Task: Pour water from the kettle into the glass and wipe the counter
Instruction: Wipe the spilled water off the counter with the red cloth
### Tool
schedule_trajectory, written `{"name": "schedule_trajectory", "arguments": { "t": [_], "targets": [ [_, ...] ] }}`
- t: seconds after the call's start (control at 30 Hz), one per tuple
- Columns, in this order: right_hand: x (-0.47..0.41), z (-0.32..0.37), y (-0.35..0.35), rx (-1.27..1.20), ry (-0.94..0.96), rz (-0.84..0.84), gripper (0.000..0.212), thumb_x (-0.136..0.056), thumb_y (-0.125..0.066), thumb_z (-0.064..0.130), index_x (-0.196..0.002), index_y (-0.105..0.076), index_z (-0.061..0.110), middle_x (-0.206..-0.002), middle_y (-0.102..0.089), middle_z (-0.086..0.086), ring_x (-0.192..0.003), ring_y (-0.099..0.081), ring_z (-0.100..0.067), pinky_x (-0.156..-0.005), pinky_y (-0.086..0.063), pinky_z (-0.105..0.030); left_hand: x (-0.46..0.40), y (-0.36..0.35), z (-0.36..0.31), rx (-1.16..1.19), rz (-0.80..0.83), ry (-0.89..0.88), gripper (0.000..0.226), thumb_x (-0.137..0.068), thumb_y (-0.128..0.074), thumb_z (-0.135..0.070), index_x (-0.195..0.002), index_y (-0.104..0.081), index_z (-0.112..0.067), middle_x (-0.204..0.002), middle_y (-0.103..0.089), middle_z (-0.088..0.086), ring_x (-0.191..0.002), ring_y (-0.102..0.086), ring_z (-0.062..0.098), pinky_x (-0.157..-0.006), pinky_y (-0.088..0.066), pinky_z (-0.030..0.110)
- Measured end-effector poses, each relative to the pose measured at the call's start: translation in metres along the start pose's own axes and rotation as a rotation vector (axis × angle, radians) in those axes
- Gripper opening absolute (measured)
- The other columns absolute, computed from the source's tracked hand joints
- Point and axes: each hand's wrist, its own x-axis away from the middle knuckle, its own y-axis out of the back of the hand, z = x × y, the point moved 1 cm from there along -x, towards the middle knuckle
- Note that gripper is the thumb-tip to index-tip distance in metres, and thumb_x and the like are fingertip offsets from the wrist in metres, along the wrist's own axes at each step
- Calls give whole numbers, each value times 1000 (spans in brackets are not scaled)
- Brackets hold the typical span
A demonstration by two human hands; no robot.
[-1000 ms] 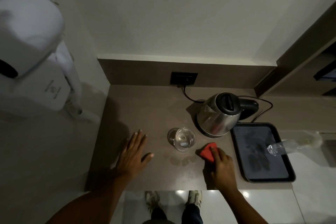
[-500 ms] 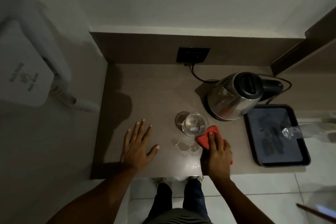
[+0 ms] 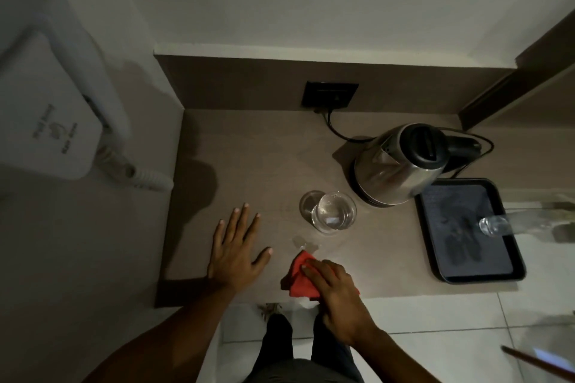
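Where the table (image 3: pixel 236 146) edge meets the floor, two hands are at work. Right hand (image 3: pixel 337 286): fingers curled down, pressing one red cloth (image 3: pixel 300 278) flat at the near edge. Left hand (image 3: pixel 238 250): fingers spread wide, palm flat on bare table just left of the cloth, holding nothing. One small puddle (image 3: pixel 303 244) just beyond the cloth's tip. One glass (image 3: pixel 333 211), water in it, beyond the right hand. One steel kettle (image 3: pixel 401 165) farther right, upright on its base. One black tray (image 3: pixel 466 280) right of the right hand.

1 kettle (image 3: pixel 401 165), 1 glass (image 3: pixel 333 211), 1 red cloth (image 3: pixel 298 277), 1 tray (image 3: pixel 435 258), 1 bottle (image 3: pixel 497 225), 2 hands (image 3: pixel 236 255)
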Motion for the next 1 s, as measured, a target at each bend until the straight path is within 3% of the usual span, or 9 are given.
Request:
{"name": "schedule_trajectory", "arguments": {
  "t": [0.1,0.2,0.3,0.43,0.53,0.63,0.77,0.9,1.0],
  "targets": [
    [-30,14,11,46,-64,-35,95,-58,-82,27,-143,-42,22,-142,-49,-9,-117,-48,-30,-85,-53,-45,-1,0,0,10,-14,3,78,-90,-36,-65,-155,-18,-25,-165,-10,6,-151,-6,23,-119,-10,48],
    [-64,32,6,136,-88,-69,75,-76,-70,35,-144,-41,25,-147,-44,-12,-115,-49,-34,-82,-49,-46,-1,0,0,-2,-26,-9,75,-91,-31,-63,-154,-20,-25,-164,-12,6,-151,-8,23,-119,-10,48],
    [-75,39,-1,213,-131,-38,67,-80,-64,35,-142,-42,22,-147,-44,-14,-115,-50,-38,-80,-49,-47,-1,0,1,-12,-34,-9,71,-92,-30,-60,-154,-22,-25,-164,-13,6,-151,-8,23,-119,-11,48],
    [-59,33,-5,234,-150,-21,70,-72,-72,33,-137,-51,19,-139,-53,-15,-109,-55,-40,-75,-51,-47,-1,0,1,-20,-20,-10,68,-94,-29,-56,-154,-20,-25,-164,-12,6,-151,-7,23,-119,-9,47],
    [-27,15,-8,277,-119,9,88,-57,-83,25,-138,-51,18,-139,-53,-15,-110,-52,-39,-76,-52,-47,-1,0,1,-10,-17,-1,69,-92,-32,-55,-154,-21,-26,-165,-11,5,-151,-6,22,-120,-8,46],
    [9,-13,-3,324,-124,29,100,-46,-85,19,-140,-49,18,-140,-51,-14,-111,-45,-37,-75,-52,-46,0,0,2,-4,-13,-5,69,-93,-32,-55,-154,-20,-27,-165,-12,5,-151,-7,21,-120,-8,46],
    [34,-57,24,383,-232,20,104,-43,-79,0,-141,-46,19,-139,-52,-16,-103,-53,-42,-71,-53,-51,0,1,2,1,-10,-9,68,-93,-31,-55,-154,-19,-27,-165,-11,5,-151,-7,22,-119,-8,46],
    [21,-88,46,336,-384,-38,81,-65,-81,15,-140,-49,19,-143,-48,-15,-102,-50,-46,-72,-51,-53,0,1,0,-1,-15,-7,68,-93,-33,-54,-154,-23,-26,-164,-13,6,-151,-9,23,-119,-9,46],
    [4,-74,36,216,-534,-112,69,-74,-77,21,-138,-51,16,-144,-46,-19,-104,-49,-50,-76,-49,-57,0,2,-1,0,-21,-4,68,-92,-35,-52,-153,-25,-25,-164,-14,7,-151,-9,23,-120,-11,48]
  ]
}}
